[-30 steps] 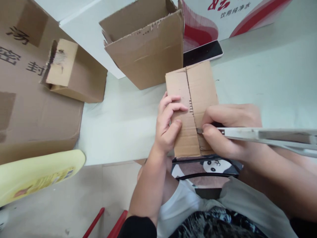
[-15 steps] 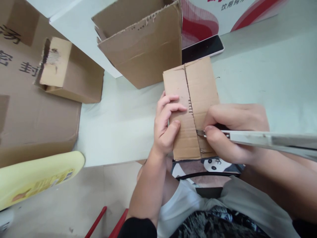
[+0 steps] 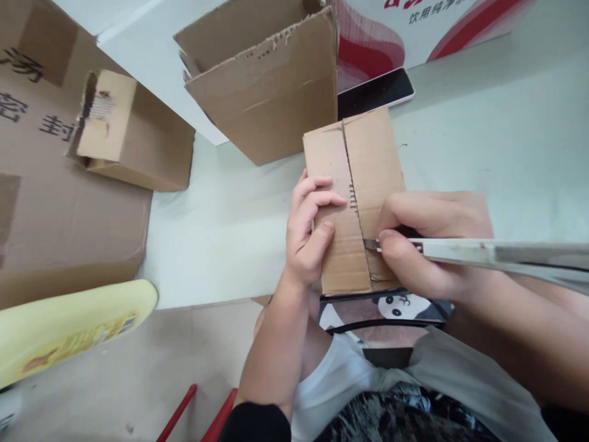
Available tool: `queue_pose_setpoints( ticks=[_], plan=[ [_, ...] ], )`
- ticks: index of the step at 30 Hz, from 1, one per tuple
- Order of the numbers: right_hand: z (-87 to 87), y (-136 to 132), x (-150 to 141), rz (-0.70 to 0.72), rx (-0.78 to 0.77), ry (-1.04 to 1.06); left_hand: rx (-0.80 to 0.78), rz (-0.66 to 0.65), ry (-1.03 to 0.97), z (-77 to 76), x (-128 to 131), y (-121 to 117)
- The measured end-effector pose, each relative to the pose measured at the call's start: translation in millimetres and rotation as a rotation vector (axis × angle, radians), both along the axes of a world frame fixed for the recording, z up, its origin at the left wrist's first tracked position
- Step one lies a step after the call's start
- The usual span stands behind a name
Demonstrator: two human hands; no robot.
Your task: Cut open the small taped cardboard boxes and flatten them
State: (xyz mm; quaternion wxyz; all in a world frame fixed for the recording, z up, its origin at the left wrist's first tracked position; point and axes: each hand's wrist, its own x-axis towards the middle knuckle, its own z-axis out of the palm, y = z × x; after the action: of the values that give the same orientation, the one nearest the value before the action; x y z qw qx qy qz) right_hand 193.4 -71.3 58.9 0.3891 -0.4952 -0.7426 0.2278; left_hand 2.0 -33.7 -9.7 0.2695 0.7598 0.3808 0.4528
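A small cardboard box lies near the table's front edge, a seam running down its upper face. My left hand grips its left side, fingers and thumb curled over the top. In my right hand is a utility knife, pinched between thumb and forefinger close to the blade. The blade's tip touches the lower part of the seam; how deep it sits there I cannot tell. The knife's long pale handle runs off to the right edge. The right hand hides the box's lower right side.
Behind the box stand an open-topped cardboard box and a phone. A red-and-white carton is at the back. On the left are a smaller cardboard box, a large carton and a yellow bottle-like object. Red legs stand below.
The view shifts slightly. Both hands stay on the box and knife, and the blade remains at nearly the same spot on the seam.
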Motion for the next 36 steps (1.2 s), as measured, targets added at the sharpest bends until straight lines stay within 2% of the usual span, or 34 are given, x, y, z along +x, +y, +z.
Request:
queue_pose_setpoints(
  ticks=[7,14,18,23,29,36],
  plan=[
    [-5.0,1.8,-0.6,0.007,0.091,0.038,0.017,0.004,0.023,0.5,0.0,-0.7],
    [-2.8,7.3,3.0,0.068,0.063,0.007,0.016,0.002,0.021,0.0,0.0,0.2],
    [-4.8,3.9,1.2,-0.007,0.070,0.027,0.015,0.007,0.044,-0.4,-0.3,0.6],
    [1.9,-1.6,0.2,-0.044,-0.043,-0.023,0.025,-0.004,0.006,-0.1,1.6,0.0],
    [3.0,4.5,4.7,0.056,0.040,-0.020,0.014,0.009,0.023,0.6,2.4,0.0],
    [2.5,1.6,3.4,0.026,0.000,-0.010,0.027,0.016,0.067,-0.8,0.7,0.8]
  ],
)
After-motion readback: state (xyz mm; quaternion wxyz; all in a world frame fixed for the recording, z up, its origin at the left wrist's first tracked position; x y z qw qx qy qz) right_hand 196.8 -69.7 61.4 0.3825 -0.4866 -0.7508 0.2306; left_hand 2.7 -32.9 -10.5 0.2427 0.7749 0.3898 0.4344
